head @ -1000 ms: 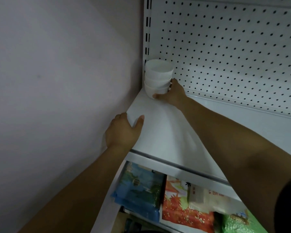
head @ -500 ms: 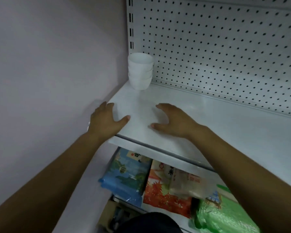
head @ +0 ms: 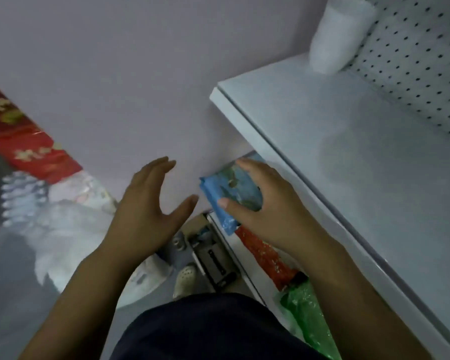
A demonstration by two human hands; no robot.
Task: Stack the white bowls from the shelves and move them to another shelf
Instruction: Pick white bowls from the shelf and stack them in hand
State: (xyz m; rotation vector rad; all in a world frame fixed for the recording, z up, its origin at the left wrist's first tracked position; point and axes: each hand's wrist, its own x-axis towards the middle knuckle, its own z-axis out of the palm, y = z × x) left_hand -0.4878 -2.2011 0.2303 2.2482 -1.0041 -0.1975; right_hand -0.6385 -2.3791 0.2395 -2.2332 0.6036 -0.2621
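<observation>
A stack of white bowls (head: 335, 37) stands in the back left corner of the white shelf (head: 348, 157), against the pegboard. Both hands are off the shelf, lower and nearer to me. My left hand (head: 148, 206) hovers open in front of the wall, fingers spread, holding nothing. My right hand (head: 265, 206) is open too, in front of the blue packet (head: 231, 193) on the shelf below; whether it touches the packet is unclear. The view is blurred.
A pale wall (head: 140, 74) runs along the left. Under the white shelf lie red (head: 265, 255) and green (head: 307, 318) packets. Bags and a red banner (head: 24, 141) are on the floor at left. A shoe (head: 185, 279) shows below.
Both hands have left the shelf top and dropped to the level of the lower shelf. The view has swung down and left. The bowl stack stays in the corner.
</observation>
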